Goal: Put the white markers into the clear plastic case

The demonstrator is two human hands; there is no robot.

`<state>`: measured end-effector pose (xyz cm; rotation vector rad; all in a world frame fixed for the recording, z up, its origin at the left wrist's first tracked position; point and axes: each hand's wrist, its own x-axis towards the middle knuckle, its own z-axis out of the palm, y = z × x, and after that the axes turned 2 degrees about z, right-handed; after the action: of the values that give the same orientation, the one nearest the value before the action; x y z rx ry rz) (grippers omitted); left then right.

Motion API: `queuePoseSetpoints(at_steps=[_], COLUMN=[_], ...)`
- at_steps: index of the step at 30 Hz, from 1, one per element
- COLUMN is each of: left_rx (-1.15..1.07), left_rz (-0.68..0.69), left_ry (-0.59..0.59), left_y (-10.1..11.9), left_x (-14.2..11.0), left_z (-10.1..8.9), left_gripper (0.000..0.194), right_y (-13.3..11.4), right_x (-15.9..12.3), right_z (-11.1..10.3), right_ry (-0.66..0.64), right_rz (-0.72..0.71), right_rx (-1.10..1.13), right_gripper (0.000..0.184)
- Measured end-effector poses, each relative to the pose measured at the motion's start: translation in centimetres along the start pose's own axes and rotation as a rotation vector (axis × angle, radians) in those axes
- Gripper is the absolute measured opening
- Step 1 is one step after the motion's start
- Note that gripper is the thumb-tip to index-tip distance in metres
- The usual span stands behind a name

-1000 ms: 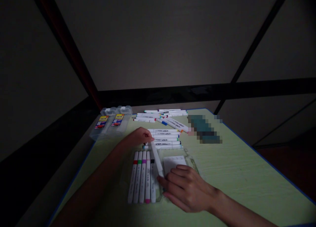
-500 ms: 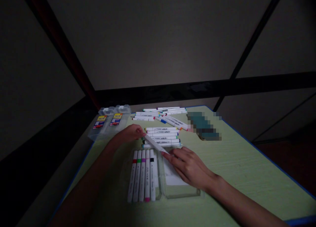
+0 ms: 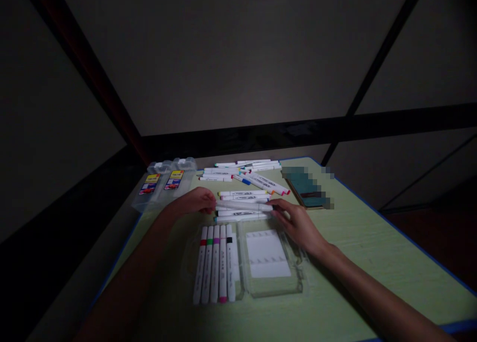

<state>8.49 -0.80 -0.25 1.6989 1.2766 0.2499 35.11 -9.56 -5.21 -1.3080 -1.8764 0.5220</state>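
A white marker (image 3: 244,206) is held level between my two hands, just above a small row of markers (image 3: 242,214) lying on the green table. My left hand (image 3: 197,201) pinches its left end with closed fingers. My right hand (image 3: 296,222) grips its right end. Close in front lies an open clear plastic case (image 3: 274,282). Its left half holds several markers (image 3: 216,262) with coloured bands side by side, and its right half shows a white card (image 3: 267,253).
More white markers (image 3: 244,172) lie scattered at the far side of the green table (image 3: 357,252). Two clear cases with yellow labels (image 3: 164,182) sit at the far left corner. A blurred dark flat object (image 3: 307,188) lies at the far right. The table's blue edge runs along both sides.
The marker swung from pointing toward me to lying crosswise. My right hand moved from the case's right half up and away to the marker's right end; my left hand barely moved.
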Motion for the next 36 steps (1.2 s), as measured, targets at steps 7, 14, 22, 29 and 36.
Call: queuePoseSetpoints(at_steps=[7,14,22,29,36], left_rx=[-0.069,-0.018,0.025,0.063,0.095], left_rz=[0.023,0.084,0.050,0.070,0.075], left_ry=[-0.082,-0.105,-0.095,-0.076,-0.023], left_y=[-0.3,-0.9,-0.2,0.2,0.5], left_x=[0.2,0.7,0.2,-0.1,-0.4], left_z=[0.7,0.7,0.9,0.8,0.9], left_gripper=[0.018,0.018,0.015,0.018,0.023], right_y=[1.8,2.4,2.6,2.9,3.3], right_x=[0.5,0.8,0.9,0.9,1.0], right_z=[0.3,0.6,0.6,1.0,1.3], right_ry=[0.002,-0.012,-0.004,-0.030,-0.006], right_rz=[0.128,0.152,0.162,0.164,0.163], right_rx=[0.151,0.240,0.289,0.268,0.247], right_gripper=[0.020,0.020,0.018,0.019,0.022])
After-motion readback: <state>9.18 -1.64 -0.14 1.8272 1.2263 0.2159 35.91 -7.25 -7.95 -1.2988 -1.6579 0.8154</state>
